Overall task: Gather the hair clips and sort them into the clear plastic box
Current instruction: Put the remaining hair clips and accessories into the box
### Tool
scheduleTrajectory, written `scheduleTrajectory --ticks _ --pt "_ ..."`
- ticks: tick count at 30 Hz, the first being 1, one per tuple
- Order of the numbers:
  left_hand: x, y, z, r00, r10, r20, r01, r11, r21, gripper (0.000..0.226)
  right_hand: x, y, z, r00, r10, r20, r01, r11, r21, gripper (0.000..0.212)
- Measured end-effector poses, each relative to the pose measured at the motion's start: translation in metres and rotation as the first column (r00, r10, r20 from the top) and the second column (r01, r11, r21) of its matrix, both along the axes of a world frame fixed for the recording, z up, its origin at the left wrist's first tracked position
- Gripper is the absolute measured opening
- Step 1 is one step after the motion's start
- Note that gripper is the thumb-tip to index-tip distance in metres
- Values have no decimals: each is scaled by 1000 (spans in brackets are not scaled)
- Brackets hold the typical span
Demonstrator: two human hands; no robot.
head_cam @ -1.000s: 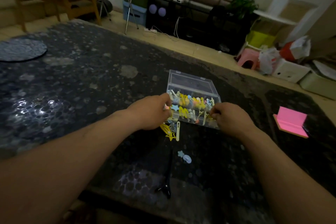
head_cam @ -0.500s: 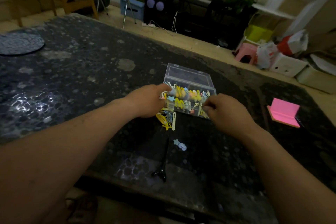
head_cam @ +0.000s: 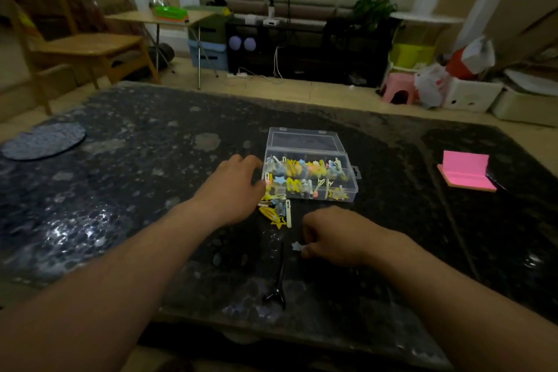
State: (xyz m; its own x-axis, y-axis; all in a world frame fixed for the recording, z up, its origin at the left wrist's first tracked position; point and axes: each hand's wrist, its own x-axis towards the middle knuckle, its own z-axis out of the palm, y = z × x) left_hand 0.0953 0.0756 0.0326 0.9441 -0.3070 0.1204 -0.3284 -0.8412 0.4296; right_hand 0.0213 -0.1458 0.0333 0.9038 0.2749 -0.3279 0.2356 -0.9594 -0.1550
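Observation:
The clear plastic box [head_cam: 347,190] stands open on the dark table, its compartments filled with several yellow, blue and pink hair clips. A small heap of loose clips [head_cam: 276,213] lies at its front left corner. My left hand [head_cam: 232,187] lies palm down against the box's left end, fingers relaxed and thumb at the corner. My right hand [head_cam: 335,235] is in front of the box, fingers curled down onto a small pale star clip [head_cam: 296,246] and pinching it on the table. A long black clip [head_cam: 279,281] lies nearer the front edge.
A pink sticky-note pad [head_cam: 465,174] lies at the right of the table beside a dark object. A round grey mat [head_cam: 42,142] is at the far left. The table's front edge [head_cam: 271,323] is close below the black clip. Chairs, boxes and shelves stand beyond.
My right hand left the box's front right corner and came back toward me, down onto the pale star clip. My left hand stays at the box's left end. The camera tilted up.

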Motion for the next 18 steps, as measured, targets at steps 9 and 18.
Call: scheduleTrajectory --ticks 9,18 --pt "-13 -21 -6 999 -51 10 51 999 -9 42 -9 -8 2 1000 -6 25 6 1000 3 22" --pt "-13 -43 -12 991 -122 54 126 990 -70 42 5 -27 1 999 -26 24 25 998 60 9"
